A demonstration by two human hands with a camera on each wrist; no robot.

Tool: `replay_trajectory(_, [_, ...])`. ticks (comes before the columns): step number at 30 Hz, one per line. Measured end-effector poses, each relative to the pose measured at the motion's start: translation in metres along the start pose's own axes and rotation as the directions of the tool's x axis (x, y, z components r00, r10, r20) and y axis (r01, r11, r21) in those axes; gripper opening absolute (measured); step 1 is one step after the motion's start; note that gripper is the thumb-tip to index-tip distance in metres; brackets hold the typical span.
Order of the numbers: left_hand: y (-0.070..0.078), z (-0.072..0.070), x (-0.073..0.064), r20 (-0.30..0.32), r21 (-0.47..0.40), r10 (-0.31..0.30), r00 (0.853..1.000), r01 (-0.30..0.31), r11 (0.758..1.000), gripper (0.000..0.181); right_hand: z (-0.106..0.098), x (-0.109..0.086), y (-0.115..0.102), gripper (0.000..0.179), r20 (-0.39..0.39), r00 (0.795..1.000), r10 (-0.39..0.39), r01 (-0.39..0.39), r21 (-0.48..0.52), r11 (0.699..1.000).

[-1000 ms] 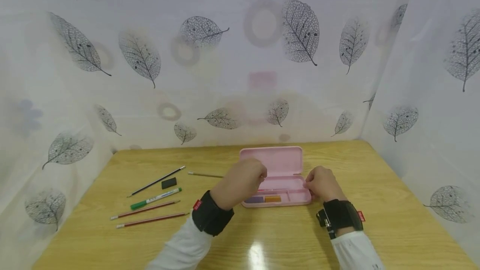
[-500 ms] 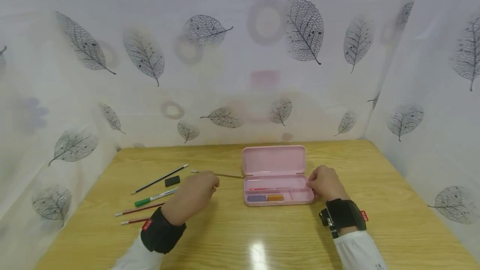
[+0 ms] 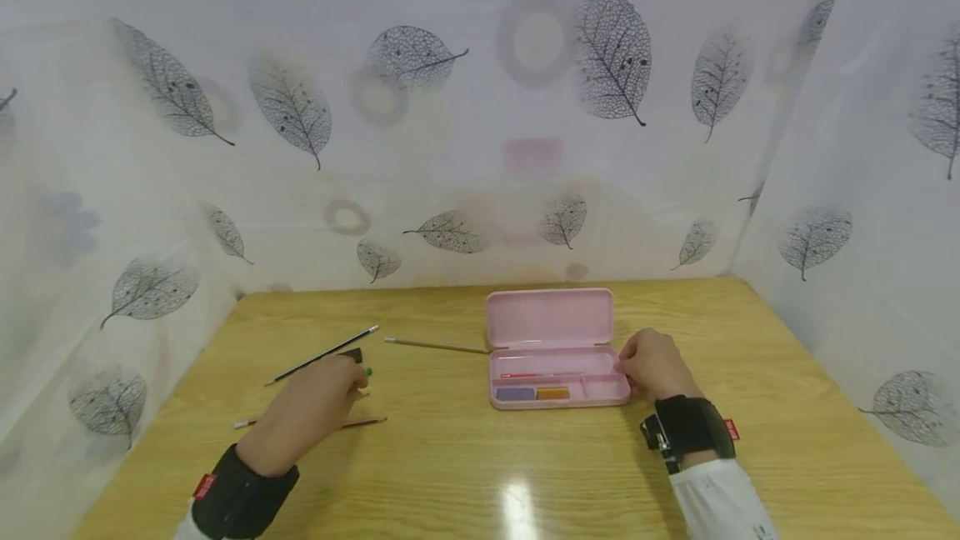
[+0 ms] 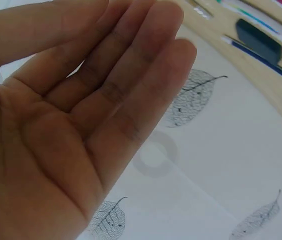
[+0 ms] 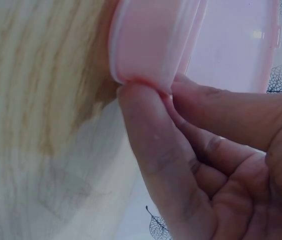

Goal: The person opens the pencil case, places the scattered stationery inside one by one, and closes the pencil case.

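My left hand [image 3: 315, 407] hovers over the pens and pencils on the left. In the left wrist view its fingers are loosely bent with nothing between them. A green-and-white marker [image 4: 253, 19], a black eraser [image 4: 259, 41] and a dark pencil [image 4: 266, 61] lie beyond the fingertips. In the head view this hand covers most of the marker and part of the red pencils [image 3: 364, 422]. With thumb and fingers, my right hand [image 3: 660, 365] pinches the right end of the pink pencil case [image 3: 600, 390]. The case stands with its lid [image 3: 551, 317] raised.
Inside the case lie a purple block [image 3: 516, 394], an orange block [image 3: 552, 393] and a thin red-ended stick [image 3: 519, 376]. A tan pencil [image 3: 435, 346] lies left of the case. Leaf-printed sheeting [image 3: 450, 148] walls the table's back and sides.
My left hand has moved left, away from over the case to the pens and pencils. My right hand keeps hold of the case's end. The view has shifted slightly.
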State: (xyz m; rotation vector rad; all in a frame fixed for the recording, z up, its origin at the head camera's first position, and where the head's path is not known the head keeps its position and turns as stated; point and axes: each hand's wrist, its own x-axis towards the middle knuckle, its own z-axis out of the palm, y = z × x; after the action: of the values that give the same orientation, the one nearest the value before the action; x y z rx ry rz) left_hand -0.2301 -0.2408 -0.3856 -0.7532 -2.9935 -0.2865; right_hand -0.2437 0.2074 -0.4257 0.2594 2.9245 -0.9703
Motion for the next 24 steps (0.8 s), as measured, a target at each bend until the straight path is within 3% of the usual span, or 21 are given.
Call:
replay_trajectory(7, [-0.013,0.010,-0.014,0.107,-0.008,-0.064,0.992,0.065,0.998,0.015,-0.001,0.000,0.001,0.008,0.000,1.000,-0.006,0.006,0.016,1.000])
replay_trajectory(20, [-0.027,0.027,-0.013,0.110,-0.106,-0.062,0.992,0.074,0.992,0.035,0.000,0.001,0.003,0.009,0.000,1.000,-0.007,0.007,0.011,1.000])
replay_trajectory(24, [-0.029,0.032,-0.012,0.117,-0.122,-0.068,0.991,0.083,0.989,0.033,0.001,0.001,0.003,0.009,0.001,1.000,-0.010,0.010,0.010,1.000])
